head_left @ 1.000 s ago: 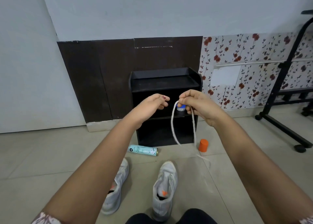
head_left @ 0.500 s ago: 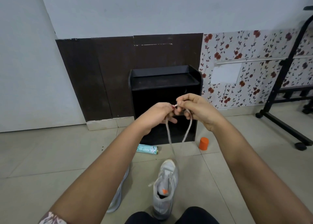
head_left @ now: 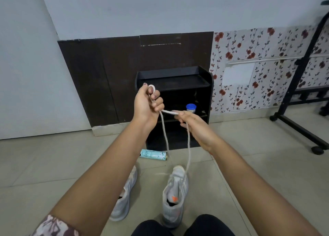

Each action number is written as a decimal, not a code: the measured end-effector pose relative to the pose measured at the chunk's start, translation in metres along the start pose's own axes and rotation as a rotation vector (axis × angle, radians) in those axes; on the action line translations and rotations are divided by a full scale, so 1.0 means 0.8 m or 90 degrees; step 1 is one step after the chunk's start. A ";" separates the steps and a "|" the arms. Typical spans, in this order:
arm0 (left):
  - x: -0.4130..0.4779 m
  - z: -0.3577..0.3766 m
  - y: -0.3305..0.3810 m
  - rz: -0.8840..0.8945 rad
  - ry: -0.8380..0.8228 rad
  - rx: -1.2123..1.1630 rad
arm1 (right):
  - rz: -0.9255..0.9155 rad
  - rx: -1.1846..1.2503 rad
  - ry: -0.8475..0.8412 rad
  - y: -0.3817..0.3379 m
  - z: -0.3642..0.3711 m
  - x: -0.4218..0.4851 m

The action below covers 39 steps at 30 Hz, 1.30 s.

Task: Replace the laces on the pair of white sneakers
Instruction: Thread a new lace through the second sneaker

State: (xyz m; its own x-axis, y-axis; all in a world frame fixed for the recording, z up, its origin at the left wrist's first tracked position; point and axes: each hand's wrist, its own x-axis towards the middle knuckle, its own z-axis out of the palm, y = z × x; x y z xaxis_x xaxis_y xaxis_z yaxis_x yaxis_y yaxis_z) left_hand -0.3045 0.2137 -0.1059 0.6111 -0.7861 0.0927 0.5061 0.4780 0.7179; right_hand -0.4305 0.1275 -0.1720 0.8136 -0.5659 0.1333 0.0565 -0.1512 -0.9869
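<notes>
Head view. Both arms reach forward over a tiled floor [head_left: 53, 164]. The left hand [head_left: 147, 105] is raised, its fingers curled round a white lace [head_left: 164, 128]; one turn of the lace loops over the tip of the raised forefinger, and the rest passes down through the fist. From the bottom of that fist a short, taut stretch runs across to the right hand [head_left: 194, 123], which pinches it between thumb and fingertips, the other fingers curled beneath. The hands are near each other but apart. Two strands hang down, one from each hand, and converge at the toe of a sneaker [head_left: 175, 196] standing upright on the floor, toe pointing away, with an orange tag inside its opening. Whether the strands pass through eyelets cannot be told. A second sneaker [head_left: 124, 196] lies just to its left, partly hidden by the left forearm. Beyond the shoes a pale green can [head_left: 154, 154] lies on its side before a black shelf [head_left: 178, 79]; a blue-lidded jar [head_left: 190, 108] stands on the shelf's middle level. A black rack [head_left: 293, 86] stands at the right.
</notes>
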 end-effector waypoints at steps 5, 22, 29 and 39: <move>-0.006 0.002 -0.005 0.084 0.013 -0.008 | 0.051 0.149 -0.093 0.010 0.039 -0.003; -0.021 -0.135 -0.082 -0.113 -0.113 1.106 | 0.141 -0.116 -0.070 0.048 -0.034 -0.035; -0.055 -0.107 -0.114 -0.057 -0.126 0.798 | 0.112 -0.157 -0.054 0.041 -0.020 -0.037; -0.075 -0.105 -0.109 -0.051 -0.125 0.753 | 0.058 -0.161 -0.004 0.033 -0.016 -0.048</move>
State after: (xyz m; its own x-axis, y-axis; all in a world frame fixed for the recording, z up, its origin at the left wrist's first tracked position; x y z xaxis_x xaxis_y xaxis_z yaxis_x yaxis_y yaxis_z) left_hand -0.3340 0.2522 -0.2318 0.4484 -0.8925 0.0488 -0.3968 -0.1498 0.9056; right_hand -0.4680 0.1348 -0.2019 0.8123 -0.5816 0.0441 -0.1625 -0.2983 -0.9405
